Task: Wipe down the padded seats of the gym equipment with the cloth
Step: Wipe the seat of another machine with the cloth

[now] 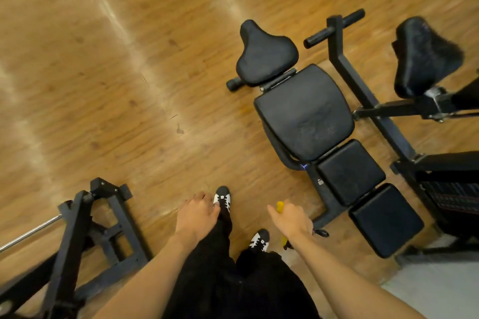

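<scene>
Cloth [280, 206], yellow, is gripped in the curled fingers of the right hand [291, 219]; the left hand [197, 211] is loosely curled, holding nothing. Beyond the right fingers, the bench pads [303, 111] are best reached first and wiped in overlapping strokes, edges included.
</scene>
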Tool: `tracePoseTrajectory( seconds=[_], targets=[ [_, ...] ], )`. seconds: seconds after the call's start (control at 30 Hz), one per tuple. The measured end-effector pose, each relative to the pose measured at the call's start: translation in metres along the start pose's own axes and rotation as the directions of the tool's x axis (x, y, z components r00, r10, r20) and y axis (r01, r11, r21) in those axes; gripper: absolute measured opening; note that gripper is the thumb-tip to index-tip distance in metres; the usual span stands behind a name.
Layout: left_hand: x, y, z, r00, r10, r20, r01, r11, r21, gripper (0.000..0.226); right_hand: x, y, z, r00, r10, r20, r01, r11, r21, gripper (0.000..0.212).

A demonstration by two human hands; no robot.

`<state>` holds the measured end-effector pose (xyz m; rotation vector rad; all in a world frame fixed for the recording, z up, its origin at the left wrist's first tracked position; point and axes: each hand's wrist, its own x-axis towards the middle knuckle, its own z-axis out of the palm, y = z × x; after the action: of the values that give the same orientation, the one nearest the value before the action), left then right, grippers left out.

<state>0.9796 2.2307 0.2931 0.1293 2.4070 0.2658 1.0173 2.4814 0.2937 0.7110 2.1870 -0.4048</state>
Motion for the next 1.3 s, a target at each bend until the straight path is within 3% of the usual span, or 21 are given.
tracePoseTrajectory(
  seconds=[0.37,0.53,0.73,1.0,1.17,1.3],
  targets=[
    [0.069,-0.037,-0.096,0.997,-0.078,0.015,0.079,0.98,-0.183,0.038,0.04,-0.066,-0.093,0.933,0.002,-0.36,0.049,0.99,0.131,0.044],
    [0.13,-0.035,-0.153,0.998,-0.068,-0.012,0.064,0.979,-0.192,0.035,0.091,-0.095,-0.14,0.956,0.066,-0.286,-0.018,0.985,0.169,0.044],
    [0.204,-0.033,-0.254,0.98,-0.118,-0.16,0.07,0.958,-0.277,0.034,0.161,-0.184,-0.219,0.968,-0.068,-0.24,0.09,0.992,0.083,0.046],
    [0.298,-0.052,-0.336,0.967,-0.219,-0.133,0.177,0.946,-0.27,0.037,0.232,-0.309,-0.303,0.982,-0.113,-0.149,0.126,0.988,0.084,0.049],
    [0.379,-0.08,-0.392,0.983,-0.166,-0.071,0.144,0.957,-0.254,0.036,0.274,-0.352,-0.326,0.997,0.052,-0.049,-0.045,0.99,0.133,0.056],
    [0.457,-0.089,-0.456,0.997,-0.024,-0.074,0.01,0.983,-0.186,0.039,0.296,-0.394,-0.349,0.979,0.201,-0.004,-0.197,0.961,0.192,0.061]
  ],
)
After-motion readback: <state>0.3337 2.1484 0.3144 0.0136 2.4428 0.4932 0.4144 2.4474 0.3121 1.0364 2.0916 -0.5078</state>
